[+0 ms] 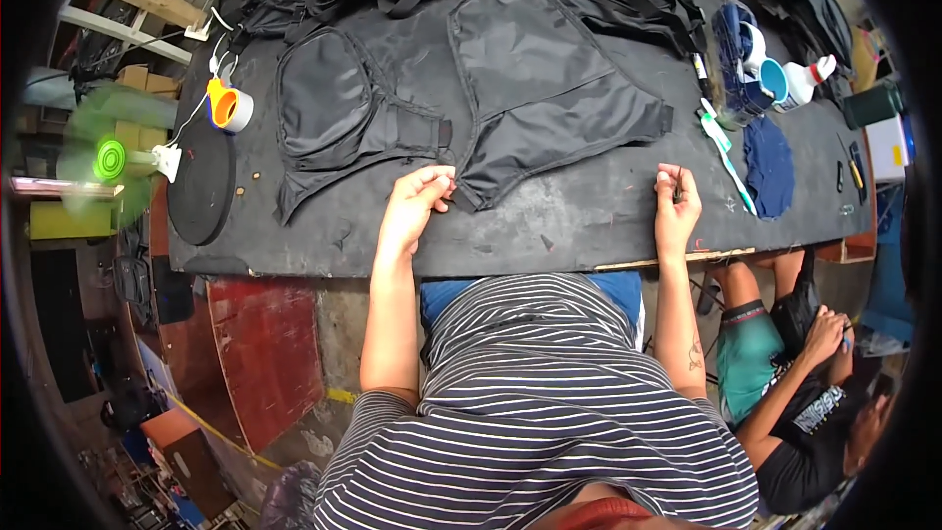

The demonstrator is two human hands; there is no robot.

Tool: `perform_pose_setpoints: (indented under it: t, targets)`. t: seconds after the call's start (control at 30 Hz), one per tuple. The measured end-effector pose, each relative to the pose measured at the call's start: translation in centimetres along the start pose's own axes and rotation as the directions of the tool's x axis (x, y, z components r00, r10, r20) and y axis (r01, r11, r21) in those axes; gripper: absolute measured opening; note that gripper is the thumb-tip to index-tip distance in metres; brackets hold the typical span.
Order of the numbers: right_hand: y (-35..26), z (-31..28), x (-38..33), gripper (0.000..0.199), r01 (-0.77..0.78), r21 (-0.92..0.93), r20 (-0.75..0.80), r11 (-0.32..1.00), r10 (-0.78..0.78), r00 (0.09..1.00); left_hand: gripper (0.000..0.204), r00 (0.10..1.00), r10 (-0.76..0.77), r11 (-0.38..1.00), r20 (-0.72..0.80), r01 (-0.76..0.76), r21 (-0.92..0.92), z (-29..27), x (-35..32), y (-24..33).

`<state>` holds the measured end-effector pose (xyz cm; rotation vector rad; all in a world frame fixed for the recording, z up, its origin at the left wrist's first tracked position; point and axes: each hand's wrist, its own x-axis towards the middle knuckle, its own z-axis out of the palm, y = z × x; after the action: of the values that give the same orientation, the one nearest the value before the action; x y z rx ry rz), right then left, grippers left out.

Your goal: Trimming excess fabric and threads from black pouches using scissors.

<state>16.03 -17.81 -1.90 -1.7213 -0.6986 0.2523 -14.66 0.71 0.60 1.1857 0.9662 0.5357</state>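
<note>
While the black panel (535, 49) lay left of the brush (722, 143), faintly glossy and wrinkled, a seam (549, 97) slanting across it, the left hand (412, 204) pinched narrow, farther left of the brush; the right hand (678, 212) curled just left of it. I couldn't tell if either held anything.

From where I stand, both bare forearms reach forward, well apart and nearly parallel. The left forearm (390, 324) runs straight out, and the left hand (414, 202) bends inward at the wrist, fingers curled, thumb brought up close against the forefinger. The right forearm (675, 309) carries a dark tattoo (696, 355) and leans slightly inward. The right hand (678, 208) points away from the body, its fingers bent toward the raised thumb; I can't tell whether their tips touch.
</note>
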Motion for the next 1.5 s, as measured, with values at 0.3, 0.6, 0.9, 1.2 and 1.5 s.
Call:
perform_pose_setpoints:
  t: [0.3,0.6,0.9,1.2,1.5]
  targets:
    - [0.2,0.2,0.1,0.009,-0.018,-0.024,-0.010,1.000,0.018,1.000,0.029,0.981,0.150,0.988,-0.120,-0.146,0.045,1.8,-0.7,0.1]
    - [-0.2,0.0,0.0,0.022,0.111,-0.047,-0.099,0.993,-0.115,0.988,0.009,0.960,0.230,0.970,-0.159,-0.213,0.116,2.3,-1.1,-0.7]
    - [0.2,-0.2,0.3,0.036,0.130,-0.140,-0.146,0.982,-0.151,0.978,0.019,0.843,0.425,0.896,-0.330,-0.341,0.283,4.6,-0.2,-2.4]
    - [0.4,0.1,0.4,0.032,0.103,-0.045,-0.171,0.994,-0.109,0.979,0.016,0.805,0.476,0.857,-0.353,-0.334,0.393,4.6,-0.1,-2.7]
    - [0.7,-0.1,0.4,0.029,0.069,0.014,-0.144,0.998,-0.067,0.987,0.011,0.798,0.489,0.834,-0.351,-0.311,0.456,4.8,0.0,-2.6]
